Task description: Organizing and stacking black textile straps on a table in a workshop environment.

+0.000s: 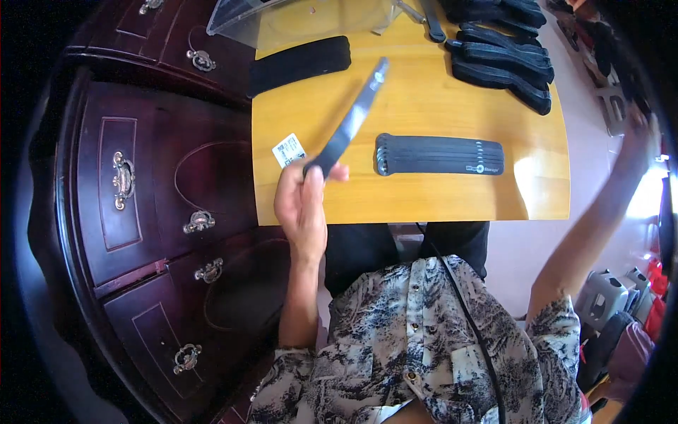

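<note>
My left hand (304,201) is closed on one end of a dark grey strap (351,121) with a rounded tip. The strap rises at a slant over the table, its upper part shiny and slightly blurred. Below and beside it, a white printed label (287,150) lies close to the hand, partly covered. A neat stack of the same kind of grey straps (438,154) lies flat to the right of the left hand. My right hand (641,134) is stretched out beyond the table's right side, at the dim picture rim; its fingers are too unclear to read.
Black strap bundles (501,60) are piled at the table's (409,201) far right. Another black bundle (300,65) lies far left, near a clear plastic bin (282,25). Dark wooden drawers (141,184) stand against the left side. Grey plastic stools (607,300) are at right.
</note>
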`<state>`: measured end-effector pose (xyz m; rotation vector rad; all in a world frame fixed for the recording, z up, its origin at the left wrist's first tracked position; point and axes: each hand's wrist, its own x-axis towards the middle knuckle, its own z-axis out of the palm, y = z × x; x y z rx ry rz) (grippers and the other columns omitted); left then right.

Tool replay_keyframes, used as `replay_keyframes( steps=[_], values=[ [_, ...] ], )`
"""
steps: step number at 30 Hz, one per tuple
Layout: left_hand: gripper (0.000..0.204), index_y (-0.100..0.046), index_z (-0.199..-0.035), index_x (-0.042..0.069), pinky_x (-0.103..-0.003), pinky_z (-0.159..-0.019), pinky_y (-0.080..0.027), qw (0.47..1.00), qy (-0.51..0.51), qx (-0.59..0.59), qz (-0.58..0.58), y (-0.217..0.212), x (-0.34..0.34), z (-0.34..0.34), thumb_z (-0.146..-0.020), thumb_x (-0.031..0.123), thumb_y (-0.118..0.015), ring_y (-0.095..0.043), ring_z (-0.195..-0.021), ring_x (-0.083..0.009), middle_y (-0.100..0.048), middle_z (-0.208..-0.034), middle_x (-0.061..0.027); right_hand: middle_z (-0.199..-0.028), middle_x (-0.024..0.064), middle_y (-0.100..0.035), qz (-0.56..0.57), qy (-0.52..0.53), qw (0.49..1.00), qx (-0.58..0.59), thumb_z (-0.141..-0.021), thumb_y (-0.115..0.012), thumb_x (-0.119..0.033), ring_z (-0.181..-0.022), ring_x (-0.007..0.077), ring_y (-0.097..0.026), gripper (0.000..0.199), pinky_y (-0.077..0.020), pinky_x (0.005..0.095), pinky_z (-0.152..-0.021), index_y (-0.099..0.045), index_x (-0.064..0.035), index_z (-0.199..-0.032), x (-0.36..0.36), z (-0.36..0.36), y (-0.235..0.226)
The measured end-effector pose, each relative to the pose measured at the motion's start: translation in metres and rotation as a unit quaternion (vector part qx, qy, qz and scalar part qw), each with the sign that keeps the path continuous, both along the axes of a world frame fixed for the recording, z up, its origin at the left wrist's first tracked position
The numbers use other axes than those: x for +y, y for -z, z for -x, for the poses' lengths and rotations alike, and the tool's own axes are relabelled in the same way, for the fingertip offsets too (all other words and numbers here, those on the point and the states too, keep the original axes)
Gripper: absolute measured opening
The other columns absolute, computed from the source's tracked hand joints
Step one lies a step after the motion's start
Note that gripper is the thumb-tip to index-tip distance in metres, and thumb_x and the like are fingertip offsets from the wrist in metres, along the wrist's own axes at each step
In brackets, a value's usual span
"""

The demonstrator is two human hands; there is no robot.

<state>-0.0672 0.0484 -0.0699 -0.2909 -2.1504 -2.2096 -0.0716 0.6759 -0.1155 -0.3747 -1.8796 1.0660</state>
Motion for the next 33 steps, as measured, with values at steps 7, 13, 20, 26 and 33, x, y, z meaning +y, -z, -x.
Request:
replay_keyframes(
  steps=[7, 13, 20, 26, 33],
  values=[
    [0.009, -0.051, -0.089, 0.000, -0.032, -0.082, -0.053, 0.996, 0.023, -0.075, -0.040, 0.030, 0.011, 0.052, -0.095, 0.007, -0.055, -0.067, -0.084, -0.0206, -0.066, -0.092, -0.0147, -0.072, 0.0038, -0.055, 0.124, 0.005, 0.992, -0.009, -0.094, -0.055, -0.013, -0.052, 0.0072, -0.043, 0.018, -0.0360, 0.0175, -0.048, -0.058, -0.0013, -0.107, -0.201, -0.148, -0.108],
    [0.010, -0.055, -0.100, -0.002, -0.023, -0.064, -0.053, 0.999, -0.022, -0.029, 0.028, 0.036, 0.020, 0.062, -0.092, 0.002, -0.059, -0.066, -0.080, -0.0150, -0.064, -0.092, -0.0112, -0.066, 0.0002, -0.054, 0.259, -0.051, 0.960, -0.094, -0.094, -0.056, -0.008, -0.045, 0.0032, -0.044, 0.009, -0.0336, 0.0153, -0.039, -0.054, -0.0019, -0.099, -0.348, -0.119, -0.117],
    [0.014, -0.068, -0.099, 0.005, -0.029, -0.078, -0.047, 0.877, -0.065, 0.237, 0.413, 0.022, 0.019, 0.056, -0.085, 0.005, -0.066, -0.059, -0.090, -0.0173, -0.065, -0.102, -0.0067, -0.067, 0.0030, -0.058, 0.285, -0.145, 0.929, -0.187, -0.093, -0.055, -0.001, -0.046, 0.0051, -0.050, 0.009, -0.0388, 0.0157, -0.044, -0.049, -0.0023, -0.099, -0.398, -0.108, -0.106],
    [0.045, -0.066, -0.105, 0.008, -0.027, -0.063, -0.049, 0.943, 0.223, 0.084, 0.232, -0.054, 0.044, -0.021, -0.065, 0.015, -0.086, -0.061, -0.085, -0.0172, -0.061, -0.099, -0.0076, -0.069, 0.0078, -0.067, 0.219, -0.193, 0.937, -0.190, -0.086, -0.064, 0.000, -0.061, 0.0082, -0.064, 0.013, -0.0504, 0.0215, -0.057, -0.052, -0.0002, -0.091, -0.417, -0.099, -0.106],
    [0.040, -0.060, -0.105, 0.001, -0.026, -0.063, -0.052, 0.949, 0.165, 0.136, 0.233, -0.046, 0.048, -0.042, -0.070, 0.003, -0.079, -0.063, -0.074, -0.0165, -0.061, -0.094, -0.0079, -0.068, 0.0026, -0.063, 0.136, -0.304, 0.925, -0.182, -0.083, -0.066, 0.001, -0.054, 0.0029, -0.057, 0.007, -0.0458, 0.0199, -0.049, -0.059, 0.0008, -0.083, -0.425, -0.095, -0.103]
  ],
)
